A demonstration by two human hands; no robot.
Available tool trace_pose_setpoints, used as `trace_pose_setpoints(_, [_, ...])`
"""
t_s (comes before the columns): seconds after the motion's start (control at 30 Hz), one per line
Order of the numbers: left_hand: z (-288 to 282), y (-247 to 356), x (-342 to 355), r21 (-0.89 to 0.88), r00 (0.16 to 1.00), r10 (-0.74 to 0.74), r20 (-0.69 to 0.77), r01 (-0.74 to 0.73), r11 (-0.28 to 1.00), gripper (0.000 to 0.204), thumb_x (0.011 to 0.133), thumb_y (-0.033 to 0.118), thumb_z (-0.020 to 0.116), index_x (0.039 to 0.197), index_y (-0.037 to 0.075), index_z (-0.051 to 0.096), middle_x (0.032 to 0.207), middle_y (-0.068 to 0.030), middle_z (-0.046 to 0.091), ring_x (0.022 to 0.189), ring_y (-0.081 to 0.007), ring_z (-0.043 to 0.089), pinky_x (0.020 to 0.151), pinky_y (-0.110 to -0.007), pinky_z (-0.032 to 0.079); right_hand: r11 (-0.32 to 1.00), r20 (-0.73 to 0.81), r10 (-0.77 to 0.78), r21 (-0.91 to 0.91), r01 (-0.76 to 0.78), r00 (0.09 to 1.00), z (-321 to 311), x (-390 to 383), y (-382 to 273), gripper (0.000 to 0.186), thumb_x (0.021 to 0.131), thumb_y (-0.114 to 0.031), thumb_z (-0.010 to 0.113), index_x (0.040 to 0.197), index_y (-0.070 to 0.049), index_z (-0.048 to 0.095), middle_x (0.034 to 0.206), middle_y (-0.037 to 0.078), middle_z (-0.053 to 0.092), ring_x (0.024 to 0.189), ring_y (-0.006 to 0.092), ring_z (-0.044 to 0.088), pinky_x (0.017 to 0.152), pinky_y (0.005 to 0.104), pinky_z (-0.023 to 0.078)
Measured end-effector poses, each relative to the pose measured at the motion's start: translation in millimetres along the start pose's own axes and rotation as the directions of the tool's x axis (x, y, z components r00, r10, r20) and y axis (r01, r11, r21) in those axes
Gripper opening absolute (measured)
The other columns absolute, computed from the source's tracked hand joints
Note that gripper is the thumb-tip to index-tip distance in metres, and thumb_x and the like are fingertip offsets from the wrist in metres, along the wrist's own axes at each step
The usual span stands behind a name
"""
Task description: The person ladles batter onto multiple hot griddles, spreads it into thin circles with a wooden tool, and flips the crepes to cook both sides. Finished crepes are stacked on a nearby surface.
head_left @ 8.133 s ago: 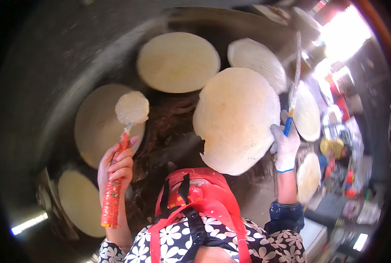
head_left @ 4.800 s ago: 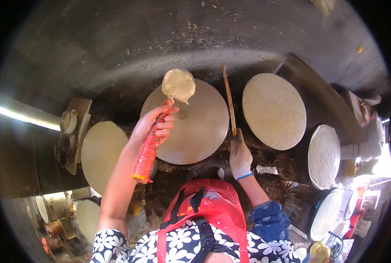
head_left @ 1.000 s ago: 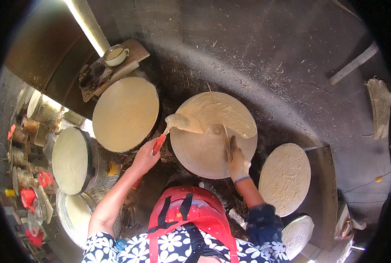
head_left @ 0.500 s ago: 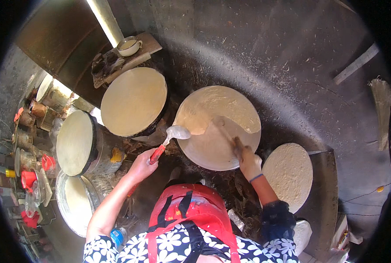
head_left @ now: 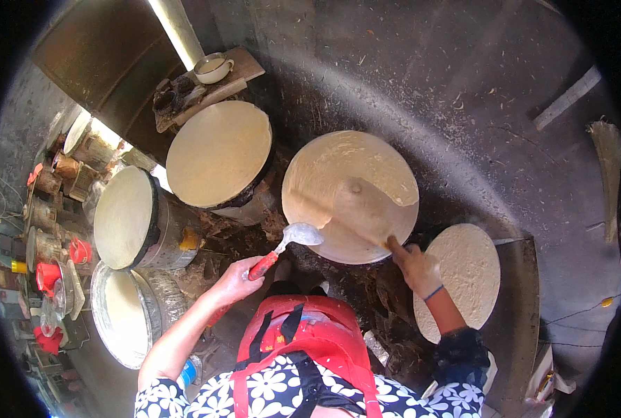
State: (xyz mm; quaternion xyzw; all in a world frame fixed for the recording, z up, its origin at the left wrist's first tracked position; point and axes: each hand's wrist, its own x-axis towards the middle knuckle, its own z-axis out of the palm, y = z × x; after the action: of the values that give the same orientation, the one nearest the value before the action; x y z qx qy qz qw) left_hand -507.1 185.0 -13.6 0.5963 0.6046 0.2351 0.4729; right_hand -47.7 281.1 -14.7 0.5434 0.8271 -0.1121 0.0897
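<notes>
Stick (head_left: 345, 221) swung from 11 to 10 o'clock over pan (head_left: 377, 216) | right hand (head_left: 419, 269) grips its near end, good hold | left hand (head_left: 237, 281) grips ladle (head_left: 303, 234), at pan's 8 o'clock | stick likely light, stiff; batter (head_left: 380, 169) likely soft

Left fingers (head_left: 240, 276) and right fingers (head_left: 409, 259) curl, arms (head_left: 186, 333) extended forward, apart.

Large round griddles (head_left: 377, 209), in plain view — four. Ladle (head_left: 302, 234), red-handled: one. Stick (head_left: 359, 228), blurred: one. Handled cup (head_left: 216, 74): one. Wide basin (head_left: 99, 304): one. Red apron (head_left: 300, 327) — one.
</notes>
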Motion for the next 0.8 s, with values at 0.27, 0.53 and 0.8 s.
trace_pose_setpoints(0.27, [0,18,9,-0.054,0.997,-0.037,0.074,0.041,0.998,0.043,0.087,0.005,0.065,0.13,0.002,0.066,0.096,-0.0092,0.068,0.093,-0.0127,0.061,0.086,-0.032,0.052,0.982,-0.187,0.185,0.008,-0.187,0.965,2,109,-28,0.062,0.104,-0.015,0.048,0.163,-0.029,0.033,0.106,0.02,0.071,0.09,0.0408,0.075,0.068,0.0524,0.06])
trace_pose_setpoints(0.53, [-19,0,9,-0.166,0.974,-0.011,0.227,0.049,0.985,0.046,0.086,0.004,0.067,0.132,-0.001,0.065,0.103,-0.0088,0.069,0.101,-0.0132,0.062,0.094,-0.031,0.05,0.998,0.061,0.029,-0.066,-0.025,0.998,-7,-24,-44,0.061,0.107,-0.029,0.054,0.164,-0.028,0.032,0.1,0.017,0.071,0.077,0.0402,0.074,0.06,0.0522,0.056])
trace_pose_setpoints(0.8, [-84,13,32,-0.566,0.994,0.035,0.105,0.031,0.824,0.048,0.1,0.005,0.064,0.146,0.006,0.05,0.081,0.0017,0.058,0.057,-0.007,0.054,0.05,-0.025,0.047,0.676,-0.186,0.497,0.696,-0.243,0.848,71,40,-271,0.071,0.104,-0.028,0.053,0.167,-0.011,0.026,0.135,0.03,0.064,0.101,0.0427,0.072,0.084,0.0479,0.057])
